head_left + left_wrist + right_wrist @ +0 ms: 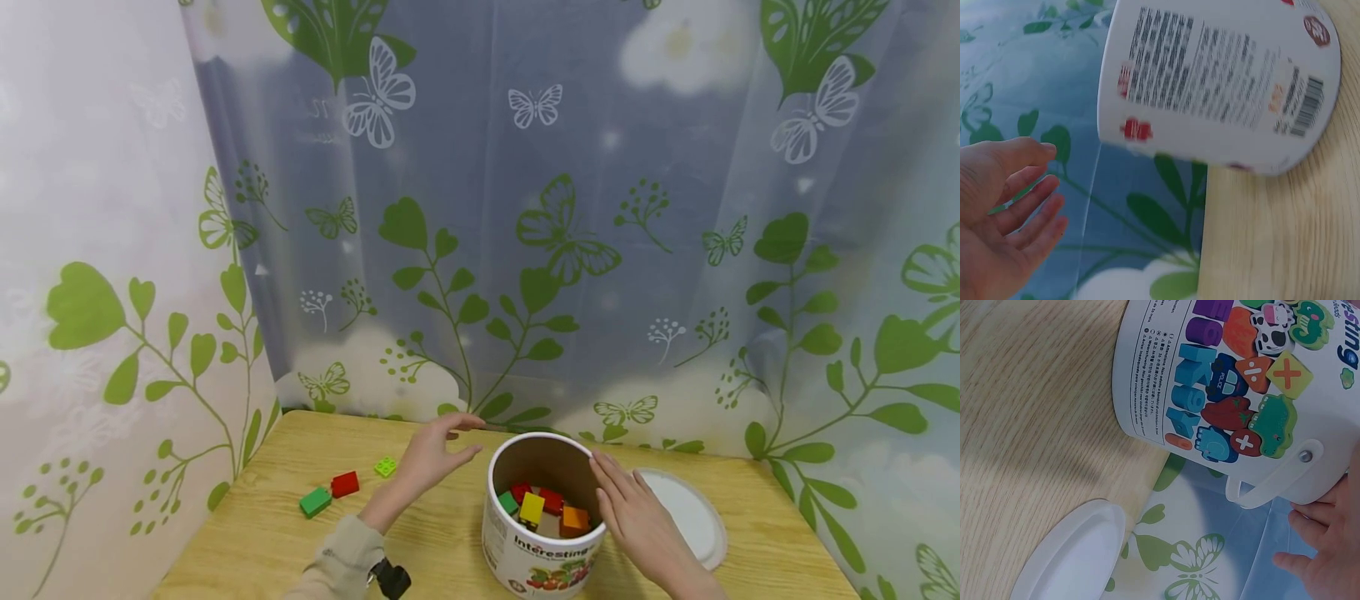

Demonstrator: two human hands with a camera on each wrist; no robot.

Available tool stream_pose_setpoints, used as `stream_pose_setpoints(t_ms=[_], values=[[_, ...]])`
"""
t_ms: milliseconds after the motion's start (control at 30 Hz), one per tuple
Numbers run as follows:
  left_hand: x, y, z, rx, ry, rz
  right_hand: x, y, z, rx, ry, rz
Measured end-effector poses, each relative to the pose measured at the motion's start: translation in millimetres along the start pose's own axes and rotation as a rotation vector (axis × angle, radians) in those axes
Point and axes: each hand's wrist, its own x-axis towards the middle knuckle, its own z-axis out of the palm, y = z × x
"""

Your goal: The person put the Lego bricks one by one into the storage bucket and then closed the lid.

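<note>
A white round tub (543, 554) stands upright on the table, its top uncovered. Inside lie several blocks: a yellow block (532, 507), an orange block (574, 522), a green block (508, 502) and red blocks (552, 501). My right hand (637, 521) rests with straight fingers on the tub's right rim; the right wrist view shows its fingertips against the tub near the white handle (1279, 481). Left of the tub, my left hand (435, 454) hovers apart from it, thumb and fingers spread with nothing between them. The left wrist view shows that hand (1013, 212) beside the printed wall.
On the table's left lie a red block (345, 484), a green block (316, 502) and a small lime block (386, 467). A white lid (693, 521) lies flat to the tub's right. A patterned curtain (480, 250) hangs behind the wooden table (247, 533).
</note>
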Motion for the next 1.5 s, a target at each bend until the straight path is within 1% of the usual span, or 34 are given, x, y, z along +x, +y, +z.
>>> stream_pose_setpoints(t_ms=[167,200,300,433,533,700,800,900,1033,1167,1267,1367,1500], values=[[-12.0,-15.7,-16.3,0.042,0.053,-0.039,1,0,0,-0.002,0.005,-0.006],[-14.8,-19.1,-19.4,0.052,0.065,-0.038,1,0,0,-0.003,0.006,-0.007],[-23.7,-29.4,-28.7,0.063,0.087,-0.062,0,0,1,-0.006,0.01,-0.008],[-35.1,-44.0,-41.2,0.062,0.095,-0.137,0,0,1,-0.007,0.017,-0.01],[-44.3,-55.5,-51.1,0.092,0.107,-0.166,0,0,2,-0.004,0.016,-0.006],[-60.9,-73.9,-68.8,0.143,0.145,-0.194,0,1,3,0.005,0.009,0.001],[-70.3,-84.3,-78.5,0.161,0.151,-0.225,0,1,4,0.007,0.013,0.001],[-80.0,-94.0,-86.2,0.168,0.148,-0.261,0,1,4,0.004,0.017,0.001],[-93.3,-104.2,-94.4,0.193,0.119,-0.327,0,1,4,-0.001,0.02,-0.005],[-105.6,-113.8,-100.2,0.235,0.094,-0.406,0,1,3,-0.002,0.013,-0.007],[-113.6,-121.7,-102.9,0.264,0.08,-0.451,0,0,2,0.003,0.006,-0.003],[-118.8,-128.2,-104.8,0.276,0.062,-0.481,0,0,1,0.0,0.009,-0.006],[-122.4,-135.8,-105.1,0.267,0.048,-0.516,0,0,1,-0.003,0.019,-0.006]])
